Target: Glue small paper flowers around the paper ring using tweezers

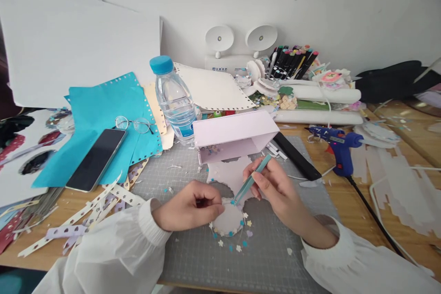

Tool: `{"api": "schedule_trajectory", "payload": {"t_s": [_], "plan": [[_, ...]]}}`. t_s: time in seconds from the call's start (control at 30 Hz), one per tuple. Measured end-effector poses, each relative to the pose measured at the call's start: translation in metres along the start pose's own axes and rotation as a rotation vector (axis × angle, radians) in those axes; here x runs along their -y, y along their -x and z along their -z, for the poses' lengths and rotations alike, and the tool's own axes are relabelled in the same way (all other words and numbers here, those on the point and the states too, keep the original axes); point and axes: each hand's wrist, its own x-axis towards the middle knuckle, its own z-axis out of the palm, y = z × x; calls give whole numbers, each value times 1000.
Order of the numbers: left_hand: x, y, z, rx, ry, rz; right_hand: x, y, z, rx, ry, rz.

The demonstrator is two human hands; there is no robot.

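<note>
My right hand (270, 186) grips light teal tweezers (253, 180) in a pinch. Their tips point down at a tiny blue paper piece on the upper rim of a round white paper disc (227, 218). My left hand (195, 206) is closed, with thumb and forefinger pinched at the disc's upper left edge. Small blue, white and cream paper flowers (238, 248) lie around the disc's lower and right edges, some touching it. Behind the hands, a torn-edged pale paper sheet (227, 172) lies on the grey cutting mat (196, 257).
A pale pink open box (236, 131) and a water bottle (175, 101) stand behind. Leftward lie a phone (98, 158), glasses (134, 124), blue paper (103, 110) and punched strips (82, 213). To the right are a black bar (298, 156) and a corded blue glue gun (339, 147).
</note>
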Motion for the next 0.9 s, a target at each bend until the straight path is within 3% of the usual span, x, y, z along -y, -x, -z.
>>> {"api": "schedule_trajectory", "payload": {"t_s": [0.47,0.9], "plan": [[2,-1,0,6,-10,8,0,-2,0,-54,-16,-37],[1,-1,-1,10,-56,4,0,2,-2,-69,98,48]]}}
